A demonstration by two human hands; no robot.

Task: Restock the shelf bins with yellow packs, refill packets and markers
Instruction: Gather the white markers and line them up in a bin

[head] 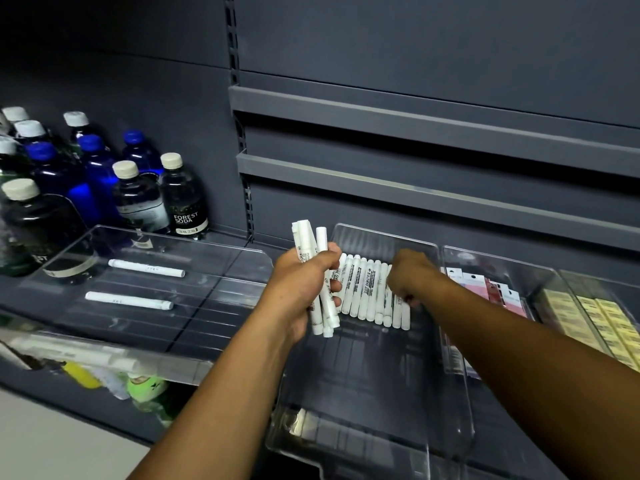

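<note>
My left hand (304,278) grips a bunch of white markers (313,251), held upright just left of the middle clear bin (450,393). Inside that bin lies a row of several white markers (367,292), side by side. My right hand (412,275) reaches into the bin with curled fingers at the right end of the row; whether it pinches a marker is hidden. Refill packets (485,289) in pink and red stand in the bin to the right. Yellow packs (588,320) fill the bin at far right.
A wide clear tray (214,271) on the left holds two loose white markers (145,267). Blue and dark soda bottles (183,199) stand at the back left. Grey shelf rails (415,157) run along the back wall. A lower shelf shows green and yellow items (145,386).
</note>
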